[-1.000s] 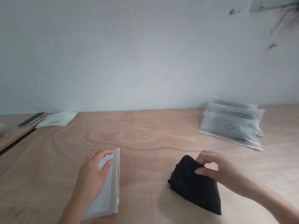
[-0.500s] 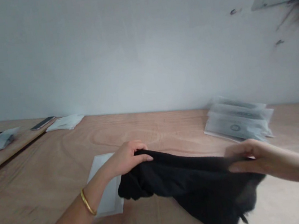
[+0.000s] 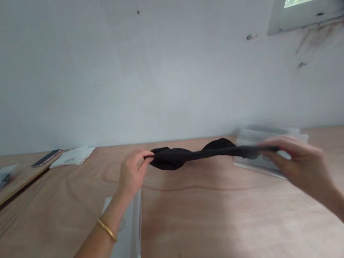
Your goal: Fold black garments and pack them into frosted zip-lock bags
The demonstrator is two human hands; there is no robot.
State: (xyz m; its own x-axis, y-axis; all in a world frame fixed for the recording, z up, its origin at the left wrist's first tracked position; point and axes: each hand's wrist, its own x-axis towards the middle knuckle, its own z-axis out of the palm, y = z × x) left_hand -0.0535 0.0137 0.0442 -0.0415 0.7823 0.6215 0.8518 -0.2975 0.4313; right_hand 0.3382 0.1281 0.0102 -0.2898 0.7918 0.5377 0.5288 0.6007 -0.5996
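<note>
Holding one black cloth (image 3: 170,159), two hands (image 3: 131,169) (image 3: 304,163)

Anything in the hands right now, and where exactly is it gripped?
Yes, a black cloth, held up at its two ends: the left hand pinches one end between thumb and fingers, the right hand the other.

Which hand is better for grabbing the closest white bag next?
Probably the left hand: its forearm crosses over the white bag in this view, while the right hand is well to the right. Both hold the black cloth, so the left must let go first.
</note>
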